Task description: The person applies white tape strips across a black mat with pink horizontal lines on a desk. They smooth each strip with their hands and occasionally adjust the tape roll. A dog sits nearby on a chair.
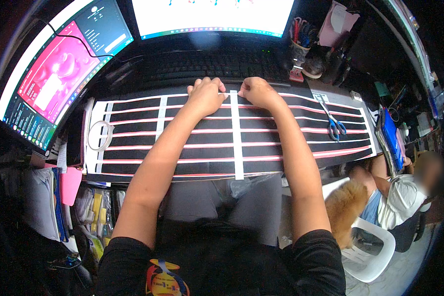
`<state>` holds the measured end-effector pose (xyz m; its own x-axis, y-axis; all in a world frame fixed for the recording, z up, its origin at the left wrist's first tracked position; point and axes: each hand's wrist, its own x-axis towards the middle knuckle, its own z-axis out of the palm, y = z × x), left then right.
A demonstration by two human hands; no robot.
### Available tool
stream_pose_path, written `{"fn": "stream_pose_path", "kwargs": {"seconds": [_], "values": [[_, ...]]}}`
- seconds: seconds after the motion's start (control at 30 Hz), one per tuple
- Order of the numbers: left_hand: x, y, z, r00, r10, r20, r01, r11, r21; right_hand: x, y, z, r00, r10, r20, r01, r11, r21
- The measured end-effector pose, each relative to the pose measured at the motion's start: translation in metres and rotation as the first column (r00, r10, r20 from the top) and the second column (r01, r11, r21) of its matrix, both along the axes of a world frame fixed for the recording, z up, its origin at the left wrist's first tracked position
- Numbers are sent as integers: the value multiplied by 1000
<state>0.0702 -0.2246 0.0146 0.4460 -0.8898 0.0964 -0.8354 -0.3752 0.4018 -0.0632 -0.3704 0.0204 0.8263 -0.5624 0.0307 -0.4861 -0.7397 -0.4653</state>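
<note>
Several long black ribbons (259, 137) lie side by side, with white and pink lines between them. A pale tape strip (236, 140) crosses them near the middle. My left hand (206, 97) rests at the far edge, its thumb just left of that strip's far end. Close by on the other side is my right hand (259, 92), fingers curled with tips near the strip. Whether either hand grips anything is hard to see. More pale tape crosses further left, including a second strip (161, 114). A clear tape roll (100, 136) sits at the left end; blue-handled scissors (335, 127) lie towards the right.
A dark keyboard (222, 66) and a monitor (212, 18) stand beyond the ribbons; another lit monitor (63, 66) is at left. A pen cup (300, 46) stands far right. Beside me at right are a furry brown animal (346, 211), a white chair (377, 255) and a seated person (403, 199).
</note>
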Motion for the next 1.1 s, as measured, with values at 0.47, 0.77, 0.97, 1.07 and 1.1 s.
{"fn": "stream_pose_path", "kwargs": {"seconds": [0.47, 0.77, 0.97, 1.07, 1.1], "values": [[8, 1, -2, 993, -63, -99, 59, 997, -42, -5, 4, 7, 998, 6, 55, -10, 998, 65], [3, -12, -4, 996, 69, 64, -72, 997, 41, 1, 1, -1, 999, -24, 23, 25, 999, -31], [6, -18, 5, 998, 20, 59, -27, 992, 120, 2, -4, -8, 999, -46, 15, 46, 999, -23], [8, -19, 13, 998, 10, -68, 3, 984, 180, 0, -6, -10, 999, -15, 39, 14, 999, 31], [9, -19, 15, 995, -1, -99, 19, 983, 184, -1, -6, -10, 999, -1, 52, 1, 1000, 15]]}}
